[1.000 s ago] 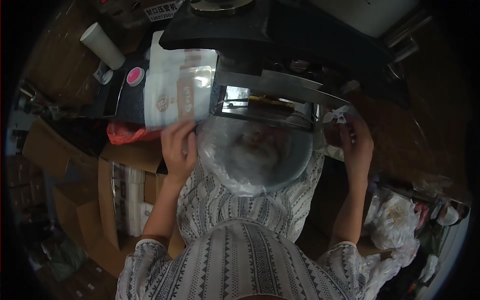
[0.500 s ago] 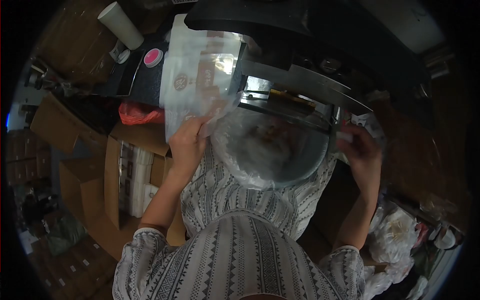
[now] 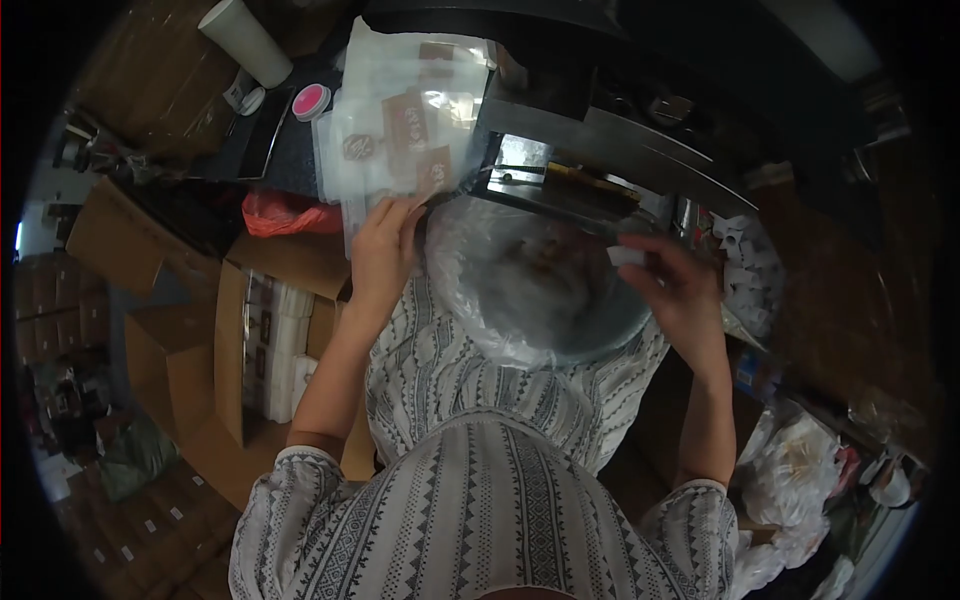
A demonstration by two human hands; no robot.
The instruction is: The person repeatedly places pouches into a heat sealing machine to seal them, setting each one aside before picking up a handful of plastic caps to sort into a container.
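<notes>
My left hand pinches the lower edge of a printed plastic bag, part of a stack of translucent bags with brown labels. Between the thumb and fingers of my right hand is a small white piece, too small to name. That hand hovers over the right rim of a round basin on my lap. A clear plastic liner covers the basin's left side, and its contents look dim and blurred. Just beyond the basin is a dark machine with a shiny metal front.
Left of the bags lie a pink-topped round container, a dark phone-like slab and a white cup. Below them are a red plastic bag and an open cardboard box with white packs. White crumpled pieces and plastic bags lie at right.
My right hand has moved left from the machine's right end to over the basin, now showing the small white piece. My left hand has shifted slightly up, and the bag edge is drawn back toward the stack.
</notes>
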